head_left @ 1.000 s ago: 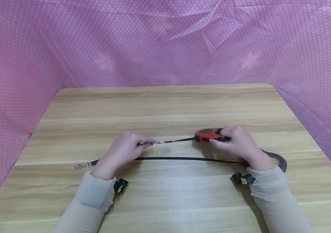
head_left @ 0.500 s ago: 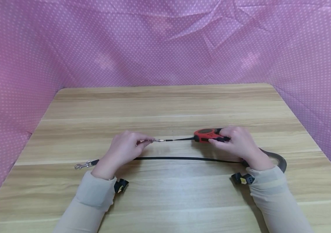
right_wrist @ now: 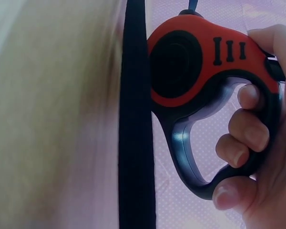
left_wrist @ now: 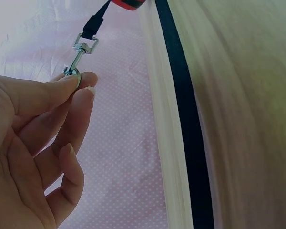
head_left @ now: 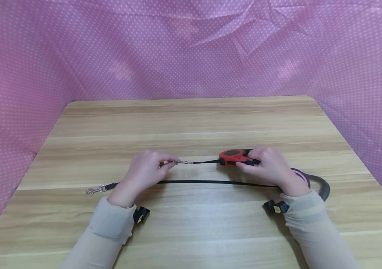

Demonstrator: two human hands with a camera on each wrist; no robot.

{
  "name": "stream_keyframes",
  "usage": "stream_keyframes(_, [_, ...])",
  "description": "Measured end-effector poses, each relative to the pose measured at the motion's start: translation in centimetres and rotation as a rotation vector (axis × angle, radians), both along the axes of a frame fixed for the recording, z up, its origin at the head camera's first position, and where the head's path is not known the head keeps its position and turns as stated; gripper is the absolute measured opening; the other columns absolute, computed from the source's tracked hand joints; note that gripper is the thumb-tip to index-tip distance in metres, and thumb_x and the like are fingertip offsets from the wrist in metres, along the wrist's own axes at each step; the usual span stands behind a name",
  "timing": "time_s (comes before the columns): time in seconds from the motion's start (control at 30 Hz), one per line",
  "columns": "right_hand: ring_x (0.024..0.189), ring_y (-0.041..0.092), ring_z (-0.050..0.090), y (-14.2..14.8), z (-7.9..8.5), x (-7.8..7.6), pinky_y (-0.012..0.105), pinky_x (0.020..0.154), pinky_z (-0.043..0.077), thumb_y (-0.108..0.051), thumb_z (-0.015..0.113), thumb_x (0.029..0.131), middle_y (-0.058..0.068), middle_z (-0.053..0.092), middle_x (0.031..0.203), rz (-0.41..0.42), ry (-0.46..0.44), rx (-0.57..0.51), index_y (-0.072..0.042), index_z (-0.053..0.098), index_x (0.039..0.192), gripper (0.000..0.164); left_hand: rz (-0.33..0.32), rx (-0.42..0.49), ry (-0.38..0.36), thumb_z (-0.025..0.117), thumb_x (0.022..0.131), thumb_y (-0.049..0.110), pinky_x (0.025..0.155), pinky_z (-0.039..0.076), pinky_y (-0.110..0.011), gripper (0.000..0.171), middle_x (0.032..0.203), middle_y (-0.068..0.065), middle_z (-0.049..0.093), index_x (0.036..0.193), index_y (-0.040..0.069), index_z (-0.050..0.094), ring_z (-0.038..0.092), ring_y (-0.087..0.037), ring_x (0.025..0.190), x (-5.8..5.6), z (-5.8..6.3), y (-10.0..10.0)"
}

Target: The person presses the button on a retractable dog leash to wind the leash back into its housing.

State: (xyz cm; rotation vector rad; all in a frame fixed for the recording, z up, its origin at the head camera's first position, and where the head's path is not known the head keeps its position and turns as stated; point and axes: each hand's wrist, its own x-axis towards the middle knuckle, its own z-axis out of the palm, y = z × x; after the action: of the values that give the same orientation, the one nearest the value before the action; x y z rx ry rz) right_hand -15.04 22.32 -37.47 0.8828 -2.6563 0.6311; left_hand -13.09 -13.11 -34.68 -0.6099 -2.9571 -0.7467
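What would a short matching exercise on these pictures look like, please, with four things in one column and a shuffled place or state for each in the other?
Things:
1. Left hand
2. Right hand
3. Spotted cloth
4. Long black strap

Places or states:
A. lies across the wooden table
B. grips the red-and-black leash
C. rises, pink, behind the table
D. pinches a metal clip

Right pairs: 1-D, 2-B, 3-C, 4-A.

The left hand [head_left: 145,172] pinches a metal clip [head_left: 185,162], joined by a short strap [head_left: 209,161] to the red-and-black leash case [head_left: 234,157] that the right hand [head_left: 269,168] grips. Nearer, a black band [head_left: 204,182] (silver hook [head_left: 96,189] at its left end) lies along the wooden table [head_left: 191,123].
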Motion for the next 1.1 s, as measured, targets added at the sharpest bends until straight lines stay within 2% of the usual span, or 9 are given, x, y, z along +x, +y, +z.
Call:
stream_keyframes(0.27, [0.054, 0.003, 0.033, -0.05, 0.14, 0.04, 0.02, 0.053, 0.028, -0.033, 0.077, 0.08, -0.012, 0.041, 0.058, -0.021, -0.028, 0.011, -0.021, 0.043, 0.055, 0.044, 0.003, -0.002, 0.004, 0.072, 0.091, 0.023, 0.05, 0.03, -0.027, 0.014, 0.062, 0.01, 0.062, 0.102, 0.024, 0.079, 0.036, -0.007, 0.048, 0.03, 0.15, 0.03])
stream_keyframes(0.53, [0.054, 0.003, 0.034, -0.01, 0.02, -0.02, 0.02, 0.054, 0.029, -0.031, 0.078, 0.078, -0.011, 0.043, 0.058, -0.003, 0.015, -0.002, -0.021, 0.045, 0.055, 0.042, 0.018, 0.009, -0.002, 0.072, 0.091, 0.025, 0.05, 0.032, -0.027, 0.013, 0.061, 0.01, 0.061, 0.101, 0.024, 0.079, 0.039, -0.007, 0.048, -0.03, 0.11, 0.03])
stream_keyframes(0.87, [0.054, 0.003, 0.034, -0.27, 0.14, 0.05, 0.02, 0.053, 0.029, -0.031, 0.077, 0.077, -0.01, 0.043, 0.058, 0.005, 0.051, -0.018, -0.021, 0.046, 0.055, 0.04, 0.022, 0.021, -0.009, 0.071, 0.091, 0.027, 0.057, 0.041, -0.027, 0.013, 0.084, 0.004, 0.076, 0.099, 0.021, 0.079, 0.057, -0.004, 0.062, -0.04, 0.09, -0.05])
stream_keyframes(1.1, [0.055, 0.003, 0.036, -0.4, 0.36, 0.15, 0.02, 0.054, 0.03, -0.031, 0.077, 0.077, -0.009, 0.045, 0.058, 0.006, 0.055, -0.024, -0.021, 0.047, 0.055, 0.038, 0.045, 0.001, -0.051, 0.067, 0.093, 0.031, 0.062, 0.045, -0.029, 0.015, 0.084, 0.006, 0.074, 0.101, 0.022, 0.077, 0.063, -0.007, 0.07, -0.03, 0.15, 0.03])
